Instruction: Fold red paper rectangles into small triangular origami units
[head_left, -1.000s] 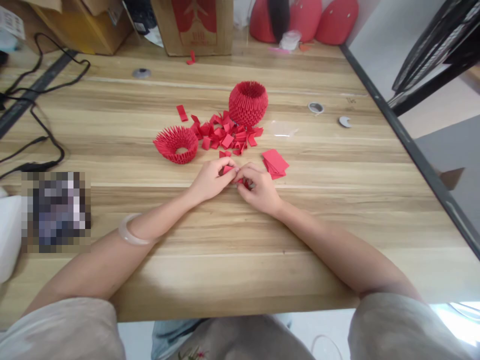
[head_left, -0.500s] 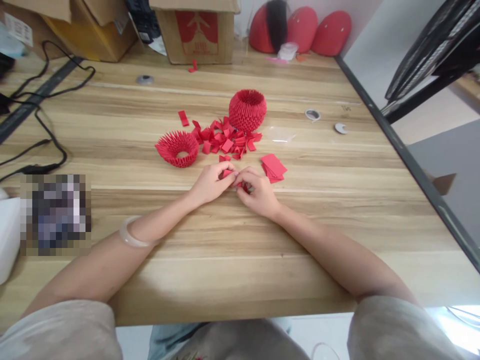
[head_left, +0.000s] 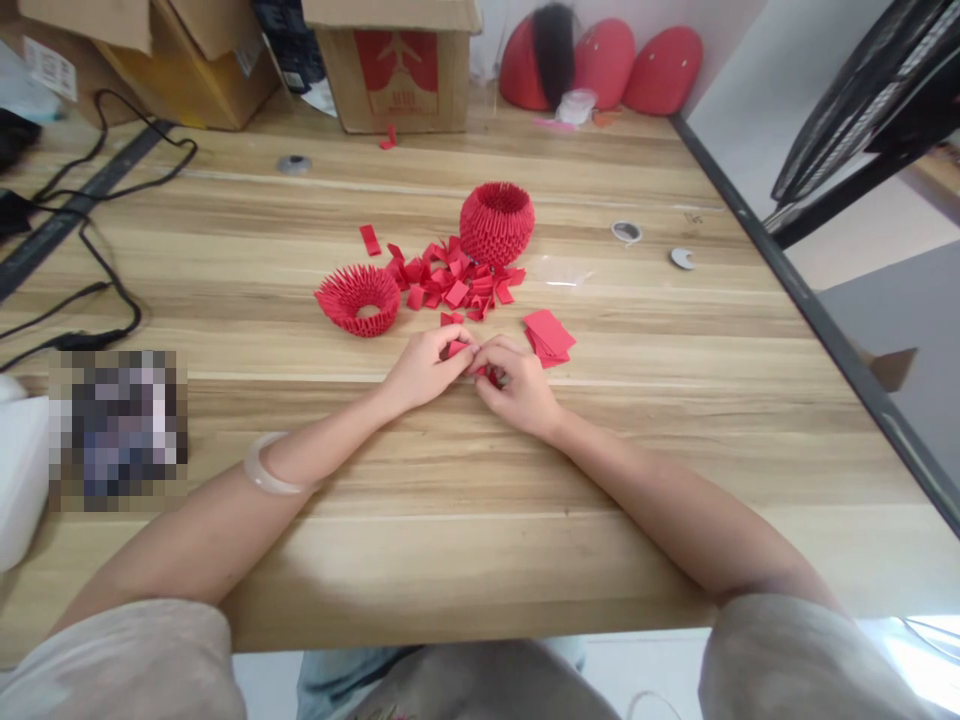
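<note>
My left hand [head_left: 424, 368] and my right hand [head_left: 517, 385] meet on the wooden table [head_left: 450, 480], fingertips pinched together on a small piece of red paper [head_left: 457, 349]. Just behind them lies a heap of folded red paper pieces [head_left: 454, 280]. A stack of flat red paper slips [head_left: 550, 334] sits right of my right hand. A spiky red paper ring [head_left: 358, 298] lies to the left of the heap. Behind the heap stands a rounded red paper bowl [head_left: 496, 222]. A pale bangle [head_left: 266, 470] is on my left wrist.
Cardboard boxes [head_left: 397, 60] line the table's far edge, with red oval shapes [head_left: 660, 55] to their right. Black cables [head_left: 82, 250] run along the left. A tape roll [head_left: 625, 232] and a small white piece [head_left: 682, 258] lie at the right. A blurred patch [head_left: 116, 425] sits near my left arm.
The view has shifted slightly. Both hands stay pinched on the red paper piece in the same spot, with only small finger movements.
</note>
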